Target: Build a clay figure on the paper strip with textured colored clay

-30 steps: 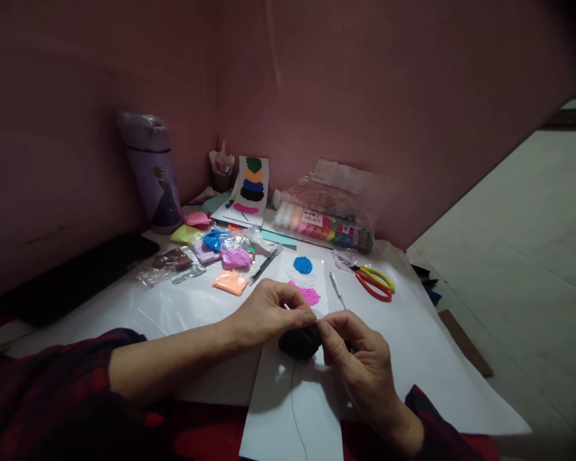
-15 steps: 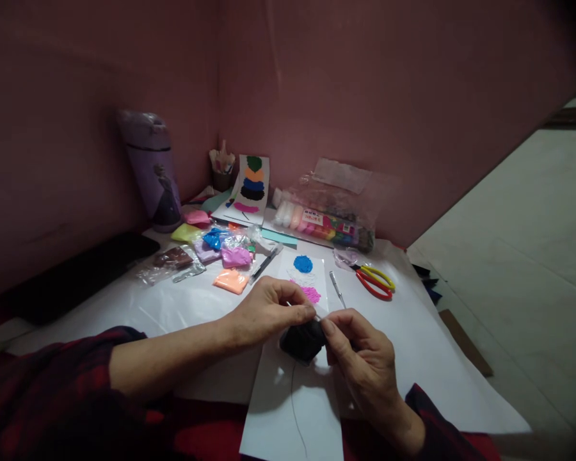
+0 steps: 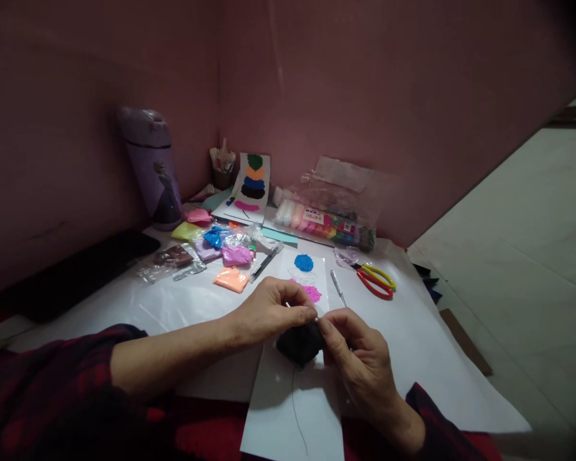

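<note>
My left hand [image 3: 276,310] and my right hand [image 3: 362,352] meet over the lower middle of the table, fingertips pinched close together. From them hangs a packet of black clay [image 3: 300,346], its shiny wrapping showing at the lower edge. A tiny whitish bit shows between the fingertips; its kind is unclear. Beneath is a white paper strip [image 3: 292,422] with a thin curved line drawn on it. Farther up that strip lie a textured blue clay disc [image 3: 304,262] and a pink clay patch [image 3: 312,293], with a whitish patch between them, partly behind my left hand.
Several wrapped clay packets [image 3: 233,278] lie left of the strip, beside a dark pen [image 3: 267,262]. To the right are a silver pen-like tool [image 3: 338,288] and red-and-yellow scissors [image 3: 377,282]. Behind stand a purple bottle [image 3: 148,166], a clay sample card [image 3: 254,186] and a clay bag [image 3: 326,221].
The black clay packet has shifted slightly left and tilted. My right hand has moved a little to the left, while both pinches stay closed.
</note>
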The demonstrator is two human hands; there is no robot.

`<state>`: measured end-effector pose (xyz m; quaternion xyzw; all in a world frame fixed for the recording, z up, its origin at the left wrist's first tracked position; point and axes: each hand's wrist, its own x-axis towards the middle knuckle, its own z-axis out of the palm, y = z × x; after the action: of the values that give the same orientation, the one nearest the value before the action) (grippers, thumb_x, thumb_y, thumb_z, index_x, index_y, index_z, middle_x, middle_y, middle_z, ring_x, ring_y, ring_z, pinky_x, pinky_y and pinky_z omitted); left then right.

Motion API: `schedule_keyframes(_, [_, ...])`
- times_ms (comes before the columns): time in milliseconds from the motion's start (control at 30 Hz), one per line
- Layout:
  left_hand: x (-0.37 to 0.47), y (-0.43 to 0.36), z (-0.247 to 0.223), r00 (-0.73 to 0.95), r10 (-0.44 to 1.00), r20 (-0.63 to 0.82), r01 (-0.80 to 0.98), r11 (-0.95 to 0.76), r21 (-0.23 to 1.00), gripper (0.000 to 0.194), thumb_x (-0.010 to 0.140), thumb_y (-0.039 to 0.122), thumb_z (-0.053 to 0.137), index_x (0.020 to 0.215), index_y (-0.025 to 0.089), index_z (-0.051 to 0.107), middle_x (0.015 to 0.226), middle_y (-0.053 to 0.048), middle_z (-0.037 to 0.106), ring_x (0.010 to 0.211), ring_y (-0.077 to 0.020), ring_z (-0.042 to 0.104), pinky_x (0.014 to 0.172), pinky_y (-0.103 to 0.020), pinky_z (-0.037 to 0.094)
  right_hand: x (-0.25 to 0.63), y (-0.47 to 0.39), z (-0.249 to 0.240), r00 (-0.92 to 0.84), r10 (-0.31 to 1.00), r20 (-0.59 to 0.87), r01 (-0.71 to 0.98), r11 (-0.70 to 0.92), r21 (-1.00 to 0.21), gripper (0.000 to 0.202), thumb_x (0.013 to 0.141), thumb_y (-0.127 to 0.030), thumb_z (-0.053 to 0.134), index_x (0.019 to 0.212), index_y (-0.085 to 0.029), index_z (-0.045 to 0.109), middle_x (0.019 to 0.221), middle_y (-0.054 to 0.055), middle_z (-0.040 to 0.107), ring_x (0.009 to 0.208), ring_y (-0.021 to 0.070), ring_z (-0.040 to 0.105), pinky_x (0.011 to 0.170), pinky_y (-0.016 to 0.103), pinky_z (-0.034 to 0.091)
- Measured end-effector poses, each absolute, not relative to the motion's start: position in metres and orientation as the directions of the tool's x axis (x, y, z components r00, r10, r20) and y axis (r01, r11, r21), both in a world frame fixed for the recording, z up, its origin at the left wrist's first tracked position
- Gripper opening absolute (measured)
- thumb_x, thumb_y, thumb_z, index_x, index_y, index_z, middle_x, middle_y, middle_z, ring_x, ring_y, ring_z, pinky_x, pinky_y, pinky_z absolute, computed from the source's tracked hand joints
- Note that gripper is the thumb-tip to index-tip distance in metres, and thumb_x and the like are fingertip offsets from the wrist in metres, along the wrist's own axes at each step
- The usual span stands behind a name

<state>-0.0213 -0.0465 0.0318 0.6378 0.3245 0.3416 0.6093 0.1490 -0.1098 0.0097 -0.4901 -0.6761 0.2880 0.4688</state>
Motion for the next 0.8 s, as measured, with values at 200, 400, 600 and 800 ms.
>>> schedule_keyframes(200, [-0.02,-0.045,0.028,0.609,0.793,-0.017,-0.01,0.029,1.0,0.022,0.069,0.031,0.07,0.075,0.01,0.065,0.071,-0.003,0.062,0.069,-0.0116,0.055,0.064,-0.023,0.043,0.147,-0.112,0.011,-0.013,0.937,0.35,0.373,0.329,-0.867,0.021,0.09,-0.033,0.056,0.075,-0.019,0.06,0.051,-0.005,0.05,0.043,0.0086,0.045,0.042,0.02,0.035])
schedule_keyframes(400, [-0.018,-0.044,0.026,0.637,0.767,-0.076,-0.08,0.164,0.983,0.03,0.066,0.035,0.075,0.074,0.009,0.064,0.066,-0.001,0.061,0.063,-0.0101,0.055,0.061,-0.022,0.041,0.147,-0.11,0.012,-0.04,0.949,0.312,0.373,0.304,-0.877,0.023,0.09,-0.036,0.054,0.076,-0.019,0.059,0.051,-0.004,0.052,0.044,0.0101,0.047,0.042,0.021,0.036])
schedule_keyframes(600, [-0.018,-0.042,0.025,0.608,0.79,-0.08,-0.062,0.148,0.987,0.03,0.063,0.035,0.077,0.069,0.009,0.063,0.062,0.0,0.06,0.06,-0.0094,0.053,0.059,-0.022,0.04,0.146,-0.109,0.009,-0.083,0.948,0.306,0.4,0.313,-0.861,0.023,0.091,-0.034,0.053,0.075,-0.018,0.058,0.053,-0.005,0.051,0.046,0.0088,0.044,0.044,0.021,0.035])
schedule_keyframes(800, [-0.019,-0.039,0.019,0.651,0.757,-0.058,-0.001,0.078,0.997,0.034,0.069,0.042,0.071,0.074,0.01,0.061,0.066,-0.001,0.058,0.062,-0.0101,0.052,0.059,-0.022,0.04,0.147,-0.109,0.008,-0.08,0.944,0.32,0.402,0.324,-0.856,0.022,0.091,-0.031,0.054,0.075,-0.018,0.058,0.053,-0.005,0.051,0.046,0.0082,0.044,0.044,0.02,0.035])
